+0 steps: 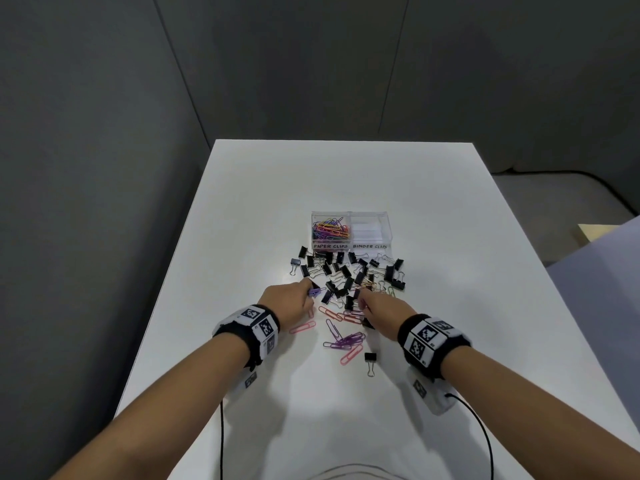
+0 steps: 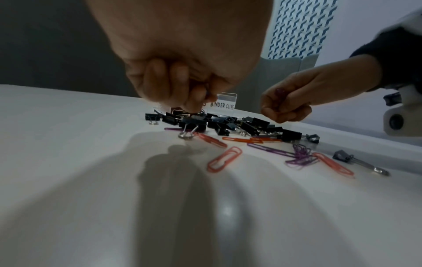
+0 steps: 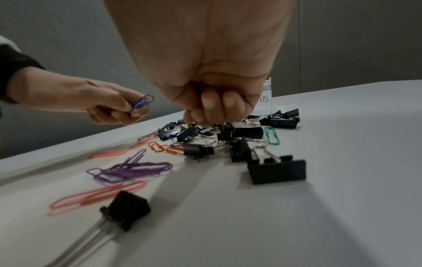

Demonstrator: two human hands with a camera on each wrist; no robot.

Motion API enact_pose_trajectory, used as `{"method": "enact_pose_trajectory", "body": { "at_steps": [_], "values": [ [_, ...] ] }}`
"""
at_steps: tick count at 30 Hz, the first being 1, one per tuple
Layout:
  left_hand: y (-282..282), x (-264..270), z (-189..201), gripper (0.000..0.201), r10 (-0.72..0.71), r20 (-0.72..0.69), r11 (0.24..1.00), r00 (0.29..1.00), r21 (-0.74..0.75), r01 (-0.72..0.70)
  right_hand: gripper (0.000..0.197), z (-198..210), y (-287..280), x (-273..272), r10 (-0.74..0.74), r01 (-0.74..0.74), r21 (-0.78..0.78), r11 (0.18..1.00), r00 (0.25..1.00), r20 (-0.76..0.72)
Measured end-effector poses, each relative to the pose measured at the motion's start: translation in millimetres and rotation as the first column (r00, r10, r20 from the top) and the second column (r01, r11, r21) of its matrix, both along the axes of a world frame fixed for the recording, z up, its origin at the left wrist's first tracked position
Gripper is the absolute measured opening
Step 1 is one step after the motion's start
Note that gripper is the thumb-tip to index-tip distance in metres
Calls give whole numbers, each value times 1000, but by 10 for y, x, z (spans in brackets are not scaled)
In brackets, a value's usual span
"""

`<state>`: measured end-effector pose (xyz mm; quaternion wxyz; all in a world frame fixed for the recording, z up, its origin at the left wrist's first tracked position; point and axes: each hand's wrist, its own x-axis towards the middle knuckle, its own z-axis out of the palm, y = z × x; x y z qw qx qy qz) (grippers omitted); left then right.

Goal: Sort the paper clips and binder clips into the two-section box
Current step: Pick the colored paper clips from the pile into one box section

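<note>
The left hand (image 3: 107,103) pinches blue and purple paper clips (image 3: 142,103); the right hand (image 1: 381,308) curls round purple paper clips (image 3: 205,88). Both hover over the white table (image 1: 346,174), walled by grey panels (image 1: 104,98). Loose binder clips (image 1: 346,271) lie near the clear two-section box (image 1: 350,216): its left section holds coloured paper clips (image 1: 330,228).

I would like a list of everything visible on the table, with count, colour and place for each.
table: one, white, under everything
two-section box: one, clear, beyond the pile
paper clips in box: many, mixed colours, section labelled PAPER CLIPS
binder clips: many, black, heaped before the box
loose paper clips: several, purple, pink, orange, green, nearest the person
left hand: pinches blue and purple paper clips
right hand: fingers curled round purple clips
</note>
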<state>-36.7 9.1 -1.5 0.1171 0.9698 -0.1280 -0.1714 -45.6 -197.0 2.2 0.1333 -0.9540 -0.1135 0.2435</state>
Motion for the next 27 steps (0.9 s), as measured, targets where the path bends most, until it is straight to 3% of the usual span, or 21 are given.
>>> {"method": "enact_pose_trajectory", "body": {
  "at_steps": [7, 12, 21, 24, 27],
  "values": [
    [17, 21, 12, 47, 29, 21, 995, 999, 93, -31, 32, -29, 42, -7, 101, -94, -137, 986, 994, 47],
    [-15, 57, -15, 62, 17, 76, 984, 997, 173, -30, 30, -58, 126, 0, 149, -134, -159, 978, 985, 88],
    [80, 28, -19, 34, -14, 65, 992, 998, 126, 6, 24, -75, 133, 57, 183, -170, -166, 971, 981, 66],
    [125, 43, -44, 31, -52, 33, 991, 998, 124, 47, 15, -42, 107, 79, 127, -121, -86, 989, 990, 60],
    [164, 79, -54, 34, -67, -20, 991, 998, 113, 69, 21, 19, 51, 100, 118, -117, -40, 992, 993, 29]
  ]
}}
